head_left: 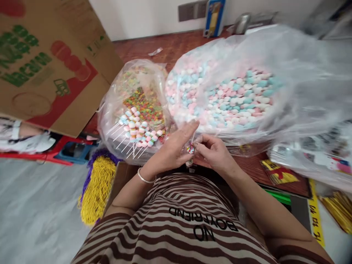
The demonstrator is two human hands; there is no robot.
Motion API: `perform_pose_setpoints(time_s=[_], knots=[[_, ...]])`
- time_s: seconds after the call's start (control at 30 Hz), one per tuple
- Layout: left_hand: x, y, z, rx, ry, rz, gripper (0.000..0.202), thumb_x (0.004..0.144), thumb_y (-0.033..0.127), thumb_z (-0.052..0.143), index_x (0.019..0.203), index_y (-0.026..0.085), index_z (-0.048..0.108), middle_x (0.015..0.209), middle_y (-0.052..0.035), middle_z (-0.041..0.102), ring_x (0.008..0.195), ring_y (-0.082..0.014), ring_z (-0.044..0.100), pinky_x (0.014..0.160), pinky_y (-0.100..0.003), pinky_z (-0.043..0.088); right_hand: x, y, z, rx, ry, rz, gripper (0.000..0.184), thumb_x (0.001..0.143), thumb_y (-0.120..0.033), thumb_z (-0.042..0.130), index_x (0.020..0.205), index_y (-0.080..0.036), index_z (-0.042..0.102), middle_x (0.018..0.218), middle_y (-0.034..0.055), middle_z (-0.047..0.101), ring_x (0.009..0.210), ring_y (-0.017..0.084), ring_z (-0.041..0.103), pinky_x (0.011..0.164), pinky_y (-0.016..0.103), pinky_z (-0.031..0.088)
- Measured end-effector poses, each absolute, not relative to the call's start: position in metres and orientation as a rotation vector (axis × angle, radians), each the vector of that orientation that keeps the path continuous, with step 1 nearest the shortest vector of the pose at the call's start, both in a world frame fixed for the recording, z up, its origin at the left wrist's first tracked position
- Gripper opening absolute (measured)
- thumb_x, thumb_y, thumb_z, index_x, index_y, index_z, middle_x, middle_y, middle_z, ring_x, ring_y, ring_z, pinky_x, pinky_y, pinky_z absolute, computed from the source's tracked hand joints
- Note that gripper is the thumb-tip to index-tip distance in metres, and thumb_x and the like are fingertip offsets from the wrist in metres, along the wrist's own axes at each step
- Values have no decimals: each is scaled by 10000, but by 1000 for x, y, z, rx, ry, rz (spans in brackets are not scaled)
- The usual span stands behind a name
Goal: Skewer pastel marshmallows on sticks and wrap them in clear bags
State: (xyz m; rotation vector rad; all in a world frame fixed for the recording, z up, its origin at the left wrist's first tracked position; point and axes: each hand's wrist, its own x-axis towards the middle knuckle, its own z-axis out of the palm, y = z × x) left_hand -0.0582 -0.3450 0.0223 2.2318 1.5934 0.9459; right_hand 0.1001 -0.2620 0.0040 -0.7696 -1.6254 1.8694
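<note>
While our left hand (pixel 172 148) and right hand (pixel 216 152) pinch a small colourful sweet (pixel 190 149) between fingertips at the tabletop's (pixel 176 46) near edge, we judge it light, soft, crushable; grip gently.

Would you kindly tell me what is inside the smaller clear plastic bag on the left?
The smaller clear plastic bag holds multicoloured candy bits and pastel marshmallow skewers; anything beneath them is hidden.

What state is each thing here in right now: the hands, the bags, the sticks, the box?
Left hand: fingers pinched on a small colourful candy piece.
Right hand: fingers pinched on the same piece.
Large plastic bag: open, full of pastel marshmallows.
Smaller plastic bag: open, holding colourful sweets.
Finished skewers: loaded, lying in the smaller bag.
Cardboard box: tilted, leaning.
</note>
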Motion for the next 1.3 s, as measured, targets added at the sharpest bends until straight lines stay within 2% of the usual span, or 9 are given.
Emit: perform_pose_setpoints(time_s=[0.07, 0.17, 0.33, 0.47, 0.53, 0.67, 0.9, 1.1, 1.3], knots=[[-68, -365, 31, 2159, 1588, 940, 867, 936, 153, 499, 1641, 274, 11, 1678, -80, 293, 1520, -261, 348, 1242, -441, 335, 80, -275, 4, -665, -1612, 1974, 239, 825, -399, 682, 732, -214, 562, 669, -43, 544, 554, 97, 468, 534, 238, 409], [-90, -409, 47, 2023, 1859, 877, 815, 917, 75, 417, 1640, 264, 92, 1672, -52, 314, 1501, -254, 385, 1230, -428, 358, 49, -297, 6, -453, -1728, 2055, 236, 866, -444, 680, 865, -217, 615, 776, -20, 602, 593, 107, 499, 558, 254, 432], [-126, -507, 46, 1573, 2443, 583, 803, 904, 99, 497, 1627, 243, 180, 1634, -90, 387, 1439, -266, 472, 1174, -429, 422, 32, -312, 2, -283, -2109, 1903, 193, 931, -404, 644, 946, -213, 671, 809, 5, 636, 706, 141, 559, 650, 275, 454], [-141, -556, 12, 1269, 2540, 300, 641, 859, 170, 643, 1482, 213, 499, 1421, -117, 632, 1264, -285, 625, 1057, -436, 511, 46, -299, -8, -314, -2282, 1827, 214, 955, -416, 617, 862, -233, 680, 723, -5, 607, 658, 147, 533, 641, 288, 434], [-145, -557, -2, 1142, 2680, 361, 456, 891, 210, 629, 1347, 199, 632, 1289, -110, 714, 1152, -266, 683, 1010, -427, 532, 55, -291, -13, -383, -2313, 1812, 221, 952, -432, 619, 851, -244, 678, 705, -8, 597, 642, 150, 520, 621, 288, 423], [-147, -523, -2, 1062, 2930, 905, 304, 944, 262, 595, 1219, 186, 700, 1122, -76, 769, 943, -183, 729, 903, -340, 567, 74, -283, -17, -487, -2302, 1828, 268, 942, -477, 618, 817, -243, 662, 695, -5, 597, 643, 158, 533, 600, 284, 421], [-113, -440, 26, 1611, 2431, 1457, 154, 887, 155, 676, 1009, 204, 757, 891, -18, 777, 820, -147, 724, 793, -274, 567, 137, -291, -9, -818, -2202, 1766, 276, 975, -403, 549, 846, -188, 666, 786, 18, 662, 740, 152, 580, 695, 266, 456], [-85, -368, 8, 1919, 1863, 1430, 243, 845, 91, 710, 1042, 226, 757, 910, -8, 782, 816, -158, 730, 794, -284, 569, 233, -282, 0, -1259, -1863, 1638, 328, 968, -433, 566, 781, -175, 644, 751, 15, 654, 681, 128, 563, 641, 243, 455], [-53, -329, 4, 2158, 1529, 1196, 313, 864, 77, 671, 1106, 268, 728, 971, -1, 788, 865, -165, 745, 796, -278, 586, 314, -271, 27, -1248, -1636, 1464, 373, 971, -489, 566, 816, -176, 695, 741, 42, 688, 646, 135, 591, 601, 254, 490]])
